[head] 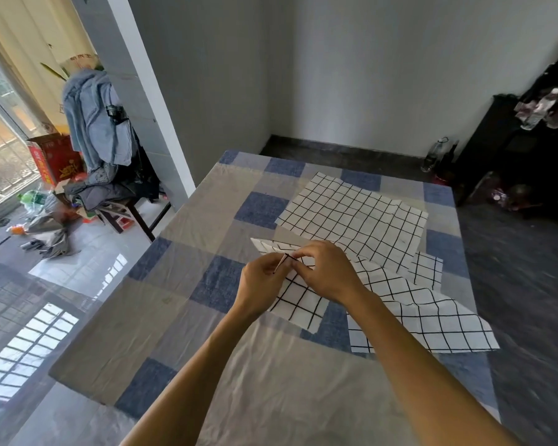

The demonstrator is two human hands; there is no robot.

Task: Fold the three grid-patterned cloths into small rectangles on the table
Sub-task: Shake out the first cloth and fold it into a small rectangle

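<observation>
Three white cloths with black grid lines lie overlapping on the table. The far cloth is spread flat. A second cloth sprawls rumpled to the right, with a finer-gridded piece showing under it. The near cloth lies under my hands, its upper corner lifted. My left hand and my right hand meet above it, both pinching that raised corner edge between fingertips.
The table wears a blue, grey and beige checked cover. Left of it stands a chair piled with blue clothes, with red boxes and litter on the floor. A dark cabinet and bottles stand at the right.
</observation>
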